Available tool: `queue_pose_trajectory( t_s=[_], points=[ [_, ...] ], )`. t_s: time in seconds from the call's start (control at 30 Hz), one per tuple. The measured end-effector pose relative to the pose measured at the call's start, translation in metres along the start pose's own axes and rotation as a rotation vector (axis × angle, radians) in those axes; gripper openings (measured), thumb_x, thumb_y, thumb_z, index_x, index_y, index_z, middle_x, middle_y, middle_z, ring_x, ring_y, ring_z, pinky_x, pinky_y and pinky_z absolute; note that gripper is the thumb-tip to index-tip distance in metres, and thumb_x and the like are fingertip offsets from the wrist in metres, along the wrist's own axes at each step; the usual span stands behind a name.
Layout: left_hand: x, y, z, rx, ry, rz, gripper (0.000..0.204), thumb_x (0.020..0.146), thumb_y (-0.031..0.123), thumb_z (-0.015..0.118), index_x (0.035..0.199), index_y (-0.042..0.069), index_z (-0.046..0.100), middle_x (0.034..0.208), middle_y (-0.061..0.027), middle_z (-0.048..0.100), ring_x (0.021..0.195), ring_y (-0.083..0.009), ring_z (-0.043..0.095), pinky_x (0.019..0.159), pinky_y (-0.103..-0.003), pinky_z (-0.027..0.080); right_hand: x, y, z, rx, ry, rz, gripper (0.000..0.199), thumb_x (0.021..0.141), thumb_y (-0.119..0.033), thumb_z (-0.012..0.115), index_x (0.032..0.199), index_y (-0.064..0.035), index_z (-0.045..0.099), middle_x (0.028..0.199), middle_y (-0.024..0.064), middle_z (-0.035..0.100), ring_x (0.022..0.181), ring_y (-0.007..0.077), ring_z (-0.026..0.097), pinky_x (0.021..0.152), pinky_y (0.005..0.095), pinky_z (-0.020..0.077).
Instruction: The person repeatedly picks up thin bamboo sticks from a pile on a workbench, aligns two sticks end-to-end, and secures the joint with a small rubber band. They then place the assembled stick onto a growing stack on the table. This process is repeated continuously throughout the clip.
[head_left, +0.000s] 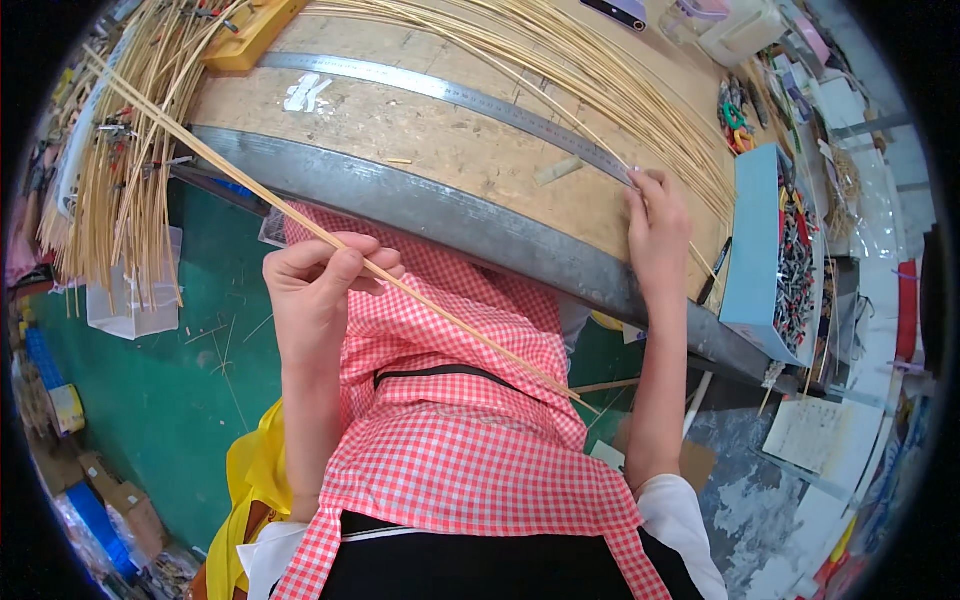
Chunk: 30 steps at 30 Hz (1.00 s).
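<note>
My left hand (325, 275) pinches a few thin bamboo strips (450, 318) between thumb and fingers. They slant from the upper left, over the bench edge, down across my checked apron to the lower right. Over at the bench's right side, my right hand (658, 225) has thumb and fingertips closed on a single bamboo strip (560, 115). That strip crosses above the long metal ruler (440, 92), and its near end shows past my wrist. The ruler's right end lies at my fingertips. Close by is a short pale stick piece (558, 170).
Long bamboo strips (640, 95) lie along the bench's back. A yellow block (250, 35) and hanging, clipped strips (130, 190) are at left. At right stand a blue box (755, 250) with many small clips and pliers (735, 120). A metal edge (440, 190) borders the bench front.
</note>
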<state>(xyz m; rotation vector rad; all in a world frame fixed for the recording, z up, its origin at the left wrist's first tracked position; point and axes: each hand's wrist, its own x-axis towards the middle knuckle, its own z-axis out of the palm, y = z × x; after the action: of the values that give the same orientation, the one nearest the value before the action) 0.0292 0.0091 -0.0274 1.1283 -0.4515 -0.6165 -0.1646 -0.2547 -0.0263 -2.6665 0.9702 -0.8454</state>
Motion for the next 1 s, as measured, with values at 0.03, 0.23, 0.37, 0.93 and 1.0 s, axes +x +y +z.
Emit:
queue_pose_trajectory(
  t_s=[0.03, 0.23, 0.37, 0.93, 1.0],
  points=[
    [0.0, 0.001, 0.001, 0.024, 0.003, -0.009, 0.013, 0.085, 0.002, 0.06, 0.089, -0.01, 0.065, 0.077, -0.0191, 0.068, 0.07, -0.0253, 0.069, 0.059, -0.029, 0.057, 0.008, 0.005, 0.003, -0.095, -0.005, -0.026, 0.016, 0.081, -0.006, 0.06, 0.097, -0.0013, 0.062, 0.093, 0.016, 0.058, 0.091, 0.0322, 0.057, 0.077, 0.0409, 0.0464],
    [0.001, 0.007, 0.002, 0.029, 0.008, -0.007, 0.012, 0.084, 0.001, 0.06, 0.087, -0.01, 0.065, 0.077, -0.0195, 0.067, 0.069, -0.0259, 0.069, 0.06, -0.03, 0.058, 0.024, 0.021, 0.015, -0.225, -0.034, -0.022, 0.013, 0.084, -0.009, 0.058, 0.095, -0.0027, 0.062, 0.092, 0.013, 0.056, 0.089, 0.0316, 0.056, 0.074, 0.0407, 0.0463],
    [0.002, 0.006, -0.003, 0.033, 0.015, -0.02, 0.012, 0.084, 0.001, 0.06, 0.087, -0.01, 0.066, 0.077, -0.0188, 0.068, 0.07, -0.0255, 0.069, 0.06, -0.03, 0.057, 0.014, 0.008, -0.016, -0.064, 0.06, 0.03, 0.01, 0.083, -0.005, 0.058, 0.091, 0.0, 0.062, 0.085, 0.0132, 0.058, 0.076, 0.0315, 0.057, 0.067, 0.0367, 0.0445],
    [0.001, 0.006, 0.007, -0.032, -0.02, 0.001, 0.017, 0.084, 0.003, 0.062, 0.091, -0.011, 0.065, 0.08, -0.0203, 0.068, 0.077, -0.0267, 0.069, 0.058, -0.027, 0.056, -0.078, -0.103, -0.028, 0.682, -0.293, -0.011, 0.017, 0.075, 0.009, 0.061, 0.09, 0.0035, 0.065, 0.08, 0.0138, 0.061, 0.068, 0.0218, 0.061, 0.06, 0.0269, 0.0458],
    [0.0, 0.005, 0.005, -0.019, -0.008, 0.01, 0.016, 0.085, 0.004, 0.062, 0.092, -0.01, 0.065, 0.08, -0.0205, 0.068, 0.075, -0.0265, 0.069, 0.058, -0.028, 0.056, -0.08, -0.107, -0.024, 0.673, -0.33, -0.038, 0.017, 0.075, 0.009, 0.062, 0.091, 0.0035, 0.065, 0.08, 0.0137, 0.061, 0.069, 0.0215, 0.061, 0.06, 0.0267, 0.0462]
  ],
)
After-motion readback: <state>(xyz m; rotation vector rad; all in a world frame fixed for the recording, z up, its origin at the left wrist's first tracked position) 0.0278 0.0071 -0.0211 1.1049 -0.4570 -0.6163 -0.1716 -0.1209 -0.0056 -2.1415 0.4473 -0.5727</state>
